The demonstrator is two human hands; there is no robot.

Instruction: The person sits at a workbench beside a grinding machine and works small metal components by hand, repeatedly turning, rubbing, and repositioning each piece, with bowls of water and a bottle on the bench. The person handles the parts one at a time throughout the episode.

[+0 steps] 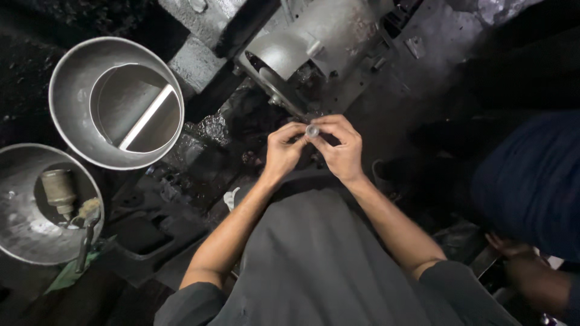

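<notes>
Pinching small metal ring [312, 130] btwn both hands, left [283, 152] & right [342, 148].

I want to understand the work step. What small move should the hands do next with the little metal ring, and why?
Probably carry the small metal ring forward to the grey machine. Both the left hand and the right hand pinch it at the fingertips, just in front of the machine's shaft.

A large metal bowl [78, 102] sits at upper left, a pale flat strip [147, 117] lying slanted inside it; below, a second metal bowl [18, 223] holds a small dusty jar [58, 190] and a brush [86, 226]; a grey machine housing [326, 36] stands at top centre; another person's blue sleeve [534, 181] shows at right.
</notes>
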